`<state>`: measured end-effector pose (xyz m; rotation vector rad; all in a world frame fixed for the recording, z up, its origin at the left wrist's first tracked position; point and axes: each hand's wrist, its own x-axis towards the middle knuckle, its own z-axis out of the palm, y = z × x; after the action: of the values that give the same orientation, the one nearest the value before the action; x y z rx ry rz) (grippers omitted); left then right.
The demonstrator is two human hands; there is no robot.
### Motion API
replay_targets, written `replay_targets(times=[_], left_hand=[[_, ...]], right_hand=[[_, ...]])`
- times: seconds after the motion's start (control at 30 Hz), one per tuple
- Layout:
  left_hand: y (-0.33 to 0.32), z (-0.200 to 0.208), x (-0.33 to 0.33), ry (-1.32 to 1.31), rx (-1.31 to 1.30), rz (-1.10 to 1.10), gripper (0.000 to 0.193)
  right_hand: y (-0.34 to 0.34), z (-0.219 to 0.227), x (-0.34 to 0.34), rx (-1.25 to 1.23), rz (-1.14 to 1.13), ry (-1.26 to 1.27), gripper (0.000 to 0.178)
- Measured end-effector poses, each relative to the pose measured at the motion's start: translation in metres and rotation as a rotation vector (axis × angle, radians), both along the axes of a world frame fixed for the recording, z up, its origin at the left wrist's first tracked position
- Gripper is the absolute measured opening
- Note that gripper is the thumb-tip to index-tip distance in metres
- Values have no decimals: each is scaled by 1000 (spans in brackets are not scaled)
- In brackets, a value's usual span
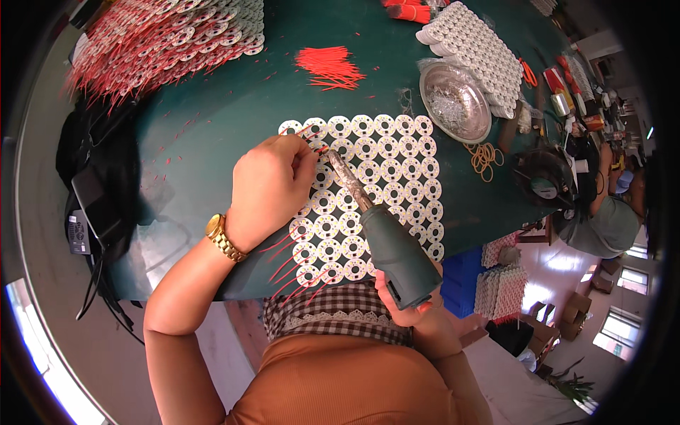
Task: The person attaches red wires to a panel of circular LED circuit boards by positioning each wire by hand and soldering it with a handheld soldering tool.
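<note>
Brown shirt [347, 375] fills the foreground. The right grip [423, 320], partly hidden, wraps a soldering gun [397, 248]; the left grip [273, 177] pinches a red wire [322, 149], its held end obscured, over the circular-board panel [328, 227] on the green surface [219, 106].

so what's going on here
The person's right hand holds a dark green soldering tool, its metal tip at the upper left of a sheet of round white boards. The left hand is pinched beside the tip. A loose pile of red wires lies beyond the sheet; others jut from boards at its lower left.
</note>
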<state>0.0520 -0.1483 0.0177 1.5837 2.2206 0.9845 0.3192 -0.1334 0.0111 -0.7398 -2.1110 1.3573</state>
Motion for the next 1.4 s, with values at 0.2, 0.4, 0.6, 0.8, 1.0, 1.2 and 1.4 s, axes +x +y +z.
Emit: replay_targets(times=[0.2,0.4,0.6,0.8,1.0,1.2,1.4], left_hand=[[0,-3,1,-27,48,14,12],[0,-3,1,-6,48,16,13],[0,-2,1,23,21,9,13],[0,-2,3,22,31,13,16],[-3,0,-2,-62,40,-8,15],[-23,24,-17,-171,-28,8,13],[-22,15,-3,-131,-188,-63,12]], right_hand=[[-2,-3,1,-15,-10,-16,44],[-3,-4,4,-11,9,-73,43],[-1,1,3,-68,6,-104,40],[-4,-8,15,115,53,-147,46],[-19,-12,36,-175,-64,-6,44],[-28,-14,33,-467,-72,187,24],[-31,-23,36,-539,-5,142,63]])
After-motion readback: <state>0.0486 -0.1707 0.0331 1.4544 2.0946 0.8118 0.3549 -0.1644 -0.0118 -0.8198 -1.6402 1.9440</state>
